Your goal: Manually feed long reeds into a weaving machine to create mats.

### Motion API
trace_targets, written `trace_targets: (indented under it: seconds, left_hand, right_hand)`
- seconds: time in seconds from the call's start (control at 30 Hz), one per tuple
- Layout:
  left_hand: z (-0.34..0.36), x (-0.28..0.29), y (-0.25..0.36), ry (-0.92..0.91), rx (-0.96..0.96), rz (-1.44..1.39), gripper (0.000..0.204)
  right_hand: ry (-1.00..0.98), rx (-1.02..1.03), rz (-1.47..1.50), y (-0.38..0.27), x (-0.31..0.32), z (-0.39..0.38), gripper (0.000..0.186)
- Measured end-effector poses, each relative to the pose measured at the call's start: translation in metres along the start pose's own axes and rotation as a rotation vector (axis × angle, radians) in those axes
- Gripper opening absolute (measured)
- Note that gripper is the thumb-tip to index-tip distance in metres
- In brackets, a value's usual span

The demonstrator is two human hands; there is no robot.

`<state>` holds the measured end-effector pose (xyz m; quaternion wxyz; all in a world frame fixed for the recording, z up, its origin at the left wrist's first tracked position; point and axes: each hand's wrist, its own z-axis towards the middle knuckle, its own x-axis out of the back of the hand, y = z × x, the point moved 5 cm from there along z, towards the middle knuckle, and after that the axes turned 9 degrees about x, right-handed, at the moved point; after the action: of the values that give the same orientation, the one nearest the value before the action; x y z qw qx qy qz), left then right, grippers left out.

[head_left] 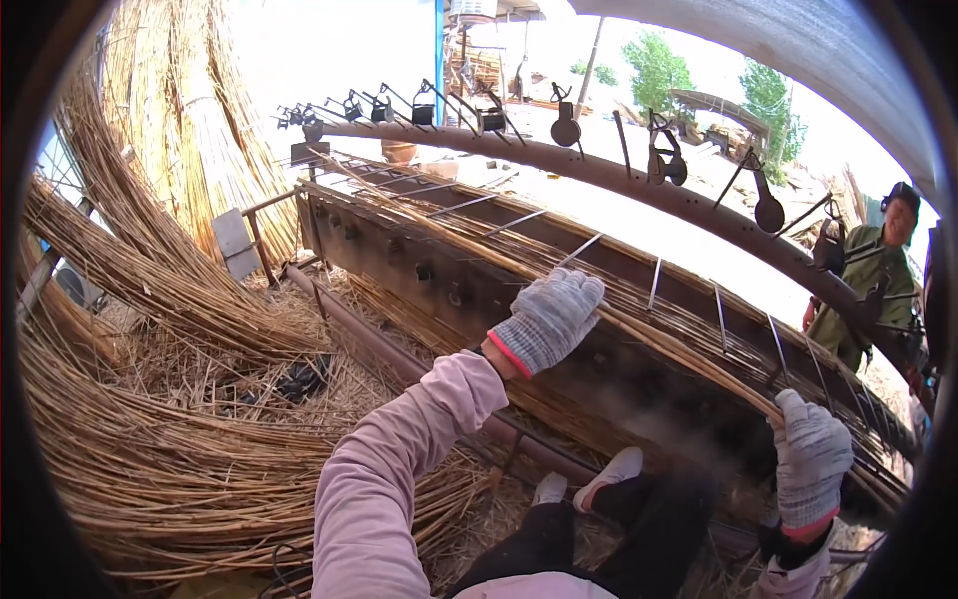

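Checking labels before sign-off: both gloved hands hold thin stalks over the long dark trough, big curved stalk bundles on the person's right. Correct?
One fix: the big curved stalk bundles are on the person's left, as the head view shows. The rest stands: gloved left hand and right hand hold thin stalks over the long dark trough.

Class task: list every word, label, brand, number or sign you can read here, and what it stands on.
None can be read.
Left hand, right hand: gloved, no lettering visible.
Stalks, trough, plate: no lettering visible.
Person's cap: too small to tell.
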<state>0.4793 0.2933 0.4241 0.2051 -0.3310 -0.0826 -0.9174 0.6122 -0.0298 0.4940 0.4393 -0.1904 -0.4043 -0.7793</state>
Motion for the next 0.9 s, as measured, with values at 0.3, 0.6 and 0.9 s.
trace_targets:
  seconds: [0.3,0.6,0.9]
  left_hand:
    - [0.0,0.015,0.004,-0.005,-0.083,-0.036,0.015]
    - [-0.036,0.043,-0.003,-0.202,-0.108,-0.176,0.012]
    - [-0.036,0.119,-0.006,-0.157,-0.096,-0.146,0.015]
  right_hand:
    - [-0.314,-0.355,-0.036,0.057,0.037,-0.125,0.046]
    - [-0.374,-0.382,-0.227,0.085,0.114,-0.232,0.029]
    - [-0.099,-0.231,-0.616,0.046,0.19,-0.215,0.039]
